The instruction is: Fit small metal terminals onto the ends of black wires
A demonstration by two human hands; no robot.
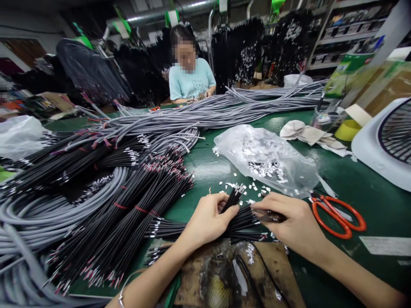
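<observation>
My left hand (205,218) is closed around a small bundle of short black cables (233,198), whose silvery ends point up and away from me. To the right of it, my right hand (293,222) grips a slim dark tool (271,215); its exact kind is hard to make out. The tool's tip is close to more black cables (242,218) lying under my hands. Small shiny metal pieces (253,187) are scattered on the green table just beyond my hands. Behind them is a clear plastic bag (266,158) with many more such pieces.
Red-handled scissors (337,216) lie right of my right hand. Bundled black cables (128,209) and grey cables (199,113) cover the left and far table. A stained board (272,265) sits before me. A fan (385,141) stands right; a person (191,81) sits opposite.
</observation>
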